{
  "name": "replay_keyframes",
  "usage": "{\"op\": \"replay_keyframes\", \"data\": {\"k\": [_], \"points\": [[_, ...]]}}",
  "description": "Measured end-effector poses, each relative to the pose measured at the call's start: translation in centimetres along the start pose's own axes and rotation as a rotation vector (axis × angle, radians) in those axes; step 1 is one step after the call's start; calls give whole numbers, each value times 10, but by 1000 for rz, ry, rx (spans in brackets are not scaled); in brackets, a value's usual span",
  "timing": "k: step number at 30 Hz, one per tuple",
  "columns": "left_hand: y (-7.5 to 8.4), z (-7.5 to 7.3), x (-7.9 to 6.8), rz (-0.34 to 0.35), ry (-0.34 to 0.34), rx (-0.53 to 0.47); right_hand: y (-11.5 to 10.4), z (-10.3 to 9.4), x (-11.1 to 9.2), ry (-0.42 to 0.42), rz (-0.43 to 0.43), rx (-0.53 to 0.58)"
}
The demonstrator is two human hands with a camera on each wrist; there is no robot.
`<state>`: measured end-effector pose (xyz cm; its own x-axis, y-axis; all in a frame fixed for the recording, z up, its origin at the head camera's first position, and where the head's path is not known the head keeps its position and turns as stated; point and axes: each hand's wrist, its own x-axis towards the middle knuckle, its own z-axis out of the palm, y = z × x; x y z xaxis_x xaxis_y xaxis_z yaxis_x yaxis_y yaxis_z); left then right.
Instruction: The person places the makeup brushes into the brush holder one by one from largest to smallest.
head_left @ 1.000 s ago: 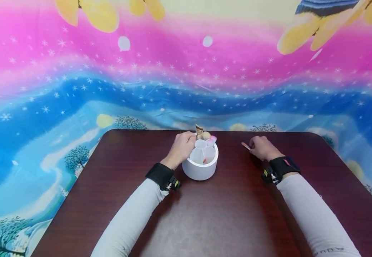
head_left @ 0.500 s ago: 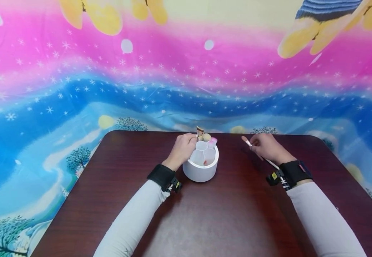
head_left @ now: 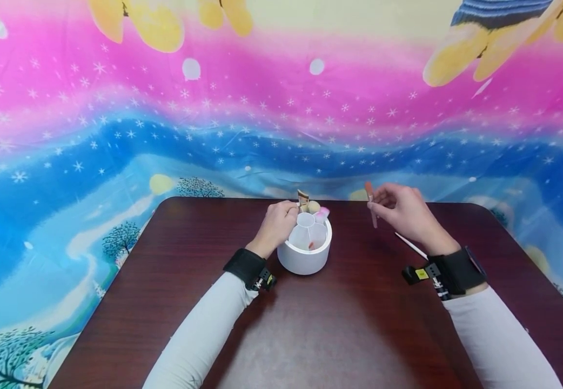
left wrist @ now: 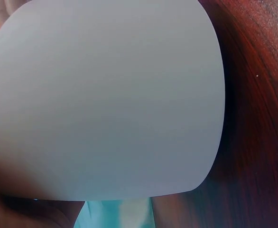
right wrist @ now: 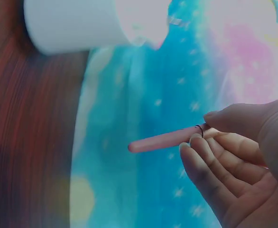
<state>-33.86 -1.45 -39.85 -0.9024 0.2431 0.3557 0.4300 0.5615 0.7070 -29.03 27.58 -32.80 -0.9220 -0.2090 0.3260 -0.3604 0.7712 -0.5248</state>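
A white round makeup brush holder [head_left: 303, 259] with divided compartments stands on the table. My left hand [head_left: 277, 221] grips its far left rim; in the left wrist view the white wall [left wrist: 110, 95] fills most of the picture. Several items rise from its back compartments, among them a pink-and-white tuft [head_left: 322, 214] and a cream round tip [head_left: 313, 207]. To the right, my right hand [head_left: 400, 208] pinches a makeup brush [head_left: 369, 190] near its ferrule, raised over the table. Its orange bristles point up and its pink handle [right wrist: 165, 140] hangs down.
A thin white stick [head_left: 410, 246] shows on the dark wooden table [head_left: 213, 243] beside the right wrist, partly hidden by the wrist camera. Behind the table's back edge hangs a colourful cloth backdrop [head_left: 262, 108].
My right hand has lifted and turned, bringing the makeup brush from lying low and slanted to upright above the table. The left hand stays at the holder's rim.
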Motion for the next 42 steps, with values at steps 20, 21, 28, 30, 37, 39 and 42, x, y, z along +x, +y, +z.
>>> {"op": "replay_keyframes", "data": {"k": [20, 21, 28, 30, 37, 39, 42], "points": [[0, -2, -2, 12, 19, -1, -63, 10, -21, 15, -156, 280], [0, -2, -2, 12, 22, -2, -64, 12, -21, 10, -170, 282], [0, -1, -3, 14, 17, -14, -61, 34, -22, 11, -201, 268], [-1, -1, -3, 20, 16, -15, -60, 39, -21, 14, -196, 263], [-1, -1, -2, 8, 26, -11, -61, 50, -19, 2, -178, 270], [-1, 0, -2, 6, 21, -10, -61, 52, -19, -8, -172, 261], [-1, 0, -2, 10, 20, -8, -60, 56, -19, -20, -175, 243]]}}
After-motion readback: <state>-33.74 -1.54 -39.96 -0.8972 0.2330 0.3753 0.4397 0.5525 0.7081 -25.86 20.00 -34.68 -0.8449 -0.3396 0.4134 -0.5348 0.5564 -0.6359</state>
